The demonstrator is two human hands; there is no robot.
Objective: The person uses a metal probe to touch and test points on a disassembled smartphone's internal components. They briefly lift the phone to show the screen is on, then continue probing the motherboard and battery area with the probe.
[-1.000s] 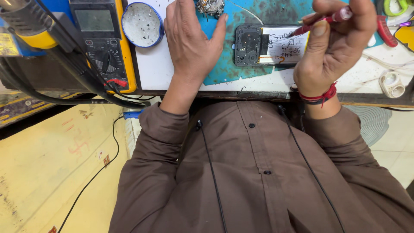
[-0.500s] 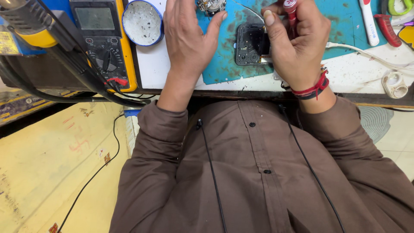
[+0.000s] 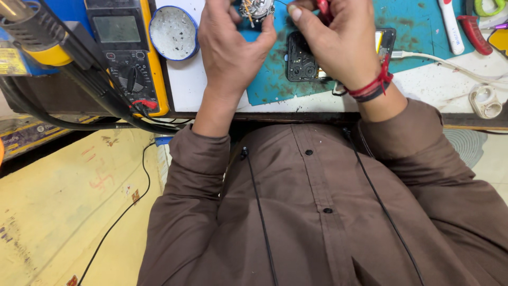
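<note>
My left hand (image 3: pixel 230 50) reaches over the teal work mat (image 3: pixel 418 37), finger and thumb closed around a small metal part (image 3: pixel 256 8) with thin wires at the frame's top edge. My right hand (image 3: pixel 338 47) grips a thin red tool (image 3: pixel 323 6), its tip hidden by the fingers, close to that part. A red thread band circles the right wrist. Under the right hand lies an opened black phone (image 3: pixel 302 59), back side up, partly hidden by the palm.
A yellow multimeter (image 3: pixel 126 55) with leads and a round blue-rimmed tin (image 3: pixel 173 33) stand to the left. A dark handle with a yellow collar (image 3: pixel 34 33) and thick cables lie far left. To the right lie a white cable (image 3: pixel 450 63), a red-handled tool (image 3: pixel 473 33) and a white tape roll (image 3: pixel 486 101).
My right hand has moved left with the red tool, from the mat's right side to above the phone and close to the left hand. My left fingers curled around the small metal part.
</note>
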